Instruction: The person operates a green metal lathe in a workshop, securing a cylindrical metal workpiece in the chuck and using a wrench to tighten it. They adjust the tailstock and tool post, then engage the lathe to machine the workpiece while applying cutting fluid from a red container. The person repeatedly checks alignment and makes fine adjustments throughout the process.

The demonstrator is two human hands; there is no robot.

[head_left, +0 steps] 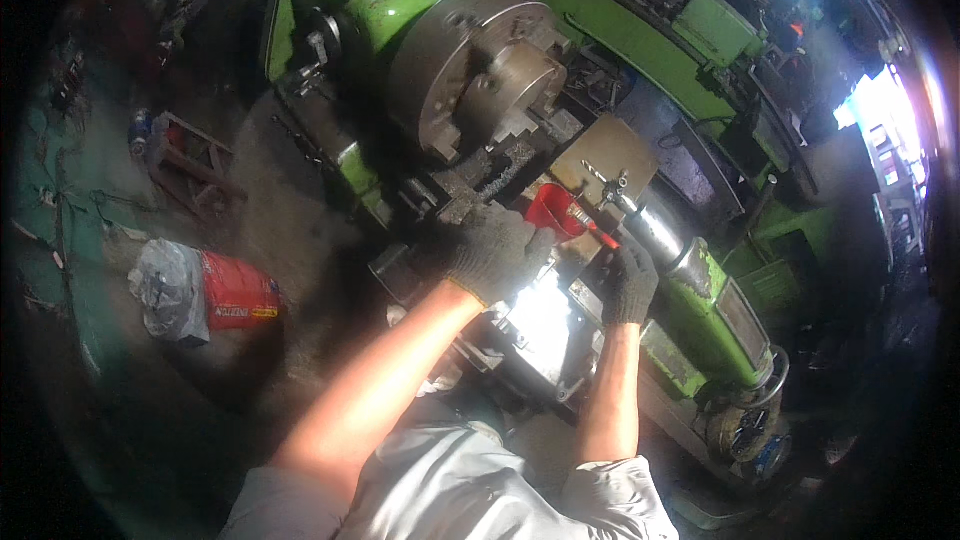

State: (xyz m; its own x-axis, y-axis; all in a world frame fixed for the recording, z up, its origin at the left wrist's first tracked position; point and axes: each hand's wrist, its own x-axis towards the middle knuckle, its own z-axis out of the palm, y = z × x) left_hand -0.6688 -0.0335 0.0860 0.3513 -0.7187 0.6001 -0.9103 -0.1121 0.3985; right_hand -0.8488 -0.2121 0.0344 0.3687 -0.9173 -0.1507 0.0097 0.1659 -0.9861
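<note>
Paintbrush [603, 235] pinched in my right hand [630, 283], fingers closed; my left hand [500, 248] curls round the red cup [546, 212], best kept level and steady

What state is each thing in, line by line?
Red open cup: tilted, in grey-gloved left hand.
Red-handled brush: working end at the cup, in grey-gloved right hand.
Round grey metal chuck: jaws around a metal cylinder.
Silver spiral drill bit: mounted in green metal tailstock.
Red-and-grey bag: on floor.
</note>
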